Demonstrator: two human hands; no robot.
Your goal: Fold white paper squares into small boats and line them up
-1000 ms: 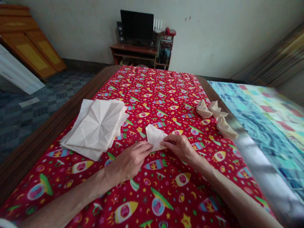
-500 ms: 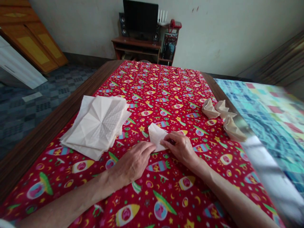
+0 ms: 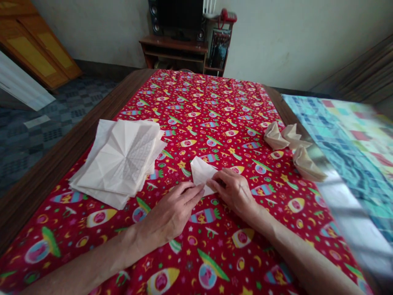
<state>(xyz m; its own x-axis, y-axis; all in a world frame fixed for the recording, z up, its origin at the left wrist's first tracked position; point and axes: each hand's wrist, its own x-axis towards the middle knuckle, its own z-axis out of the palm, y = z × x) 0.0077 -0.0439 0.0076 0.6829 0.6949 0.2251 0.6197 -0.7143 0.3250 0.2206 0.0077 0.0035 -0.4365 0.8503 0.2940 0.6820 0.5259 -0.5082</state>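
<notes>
A small folded sheet of white paper [image 3: 201,171] lies on the red tablecloth between my hands, its pointed corner facing away from me. At its lower left edge, my left hand [image 3: 175,209] grips the paper with thumb and fingers drawn together. My right hand [image 3: 235,188] pinches the right side and covers that part of it. To the left rests a stack of creased white paper sheets [image 3: 113,159], the top one with fold lines radiating from its middle. Several folded paper shapes, among them a pointed paper boat [image 3: 276,137], sit at the right; neither hand touches them.
The table is spread with a rocket-patterned red cloth [image 3: 196,123]; its brown wooden edge [image 3: 92,112] shows at the left. Right of it is a checkered blue bedspread [image 3: 334,155]. At the far wall stands a desk [image 3: 175,47] with a monitor and speakers, beside a red telephone [image 3: 229,15].
The fingers of my left hand have shifted slightly right and upward along the paper's lower edge. My right hand keeps its pinch. The whole view has tilted down a little.
</notes>
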